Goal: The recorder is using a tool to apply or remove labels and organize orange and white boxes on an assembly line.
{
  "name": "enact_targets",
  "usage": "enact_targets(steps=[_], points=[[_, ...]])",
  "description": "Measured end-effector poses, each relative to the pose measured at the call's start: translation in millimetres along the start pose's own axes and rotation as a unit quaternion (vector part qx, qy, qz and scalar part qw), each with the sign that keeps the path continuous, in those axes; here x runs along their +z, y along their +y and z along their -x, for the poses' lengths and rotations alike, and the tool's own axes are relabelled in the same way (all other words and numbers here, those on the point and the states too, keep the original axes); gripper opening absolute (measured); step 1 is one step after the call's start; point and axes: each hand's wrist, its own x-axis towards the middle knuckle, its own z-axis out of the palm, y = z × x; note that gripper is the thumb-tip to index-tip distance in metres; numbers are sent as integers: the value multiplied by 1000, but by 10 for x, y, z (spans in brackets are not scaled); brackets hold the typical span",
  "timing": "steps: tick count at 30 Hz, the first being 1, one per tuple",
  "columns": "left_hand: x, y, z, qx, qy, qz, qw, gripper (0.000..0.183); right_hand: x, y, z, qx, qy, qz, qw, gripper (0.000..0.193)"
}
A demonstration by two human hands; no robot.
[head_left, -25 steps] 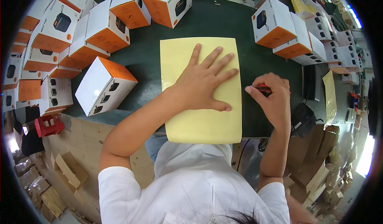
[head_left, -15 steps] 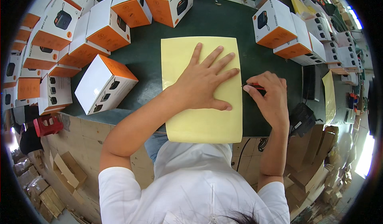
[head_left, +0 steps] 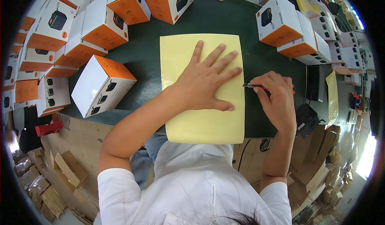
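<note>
A pale yellow sheet [head_left: 200, 126] lies on the dark green table, its near end reaching past the table's front edge. Pressed flat on its middle is my left hand [head_left: 204, 80], fingers spread wide. Just right of the sheet, my right hand [head_left: 274, 94] is closed around a utility knife [head_left: 252, 85] with a red handle. The blade tip points left and is at the sheet's right edge; whether it touches the paper I cannot tell. My fingers hide most of the handle.
White-and-orange boxes [head_left: 102, 86] crowd the table's left side, and more boxes [head_left: 278, 22] stand at the back right. A black adapter-like device [head_left: 308, 118] sits by the right edge. Below are an open carton [head_left: 68, 169] and a red plastic object [head_left: 49, 126].
My right hand has shifted slightly right and turned its grip, so more of the knife's blade end now shows. My left hand stays spread on the sheet.
</note>
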Motion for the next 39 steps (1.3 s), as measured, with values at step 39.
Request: enact_targets(steps=[39], points=[[-1570, -68, 1414, -173, 173, -228, 942, 57, -206, -204, 307, 62, 126, -137, 981, 19]])
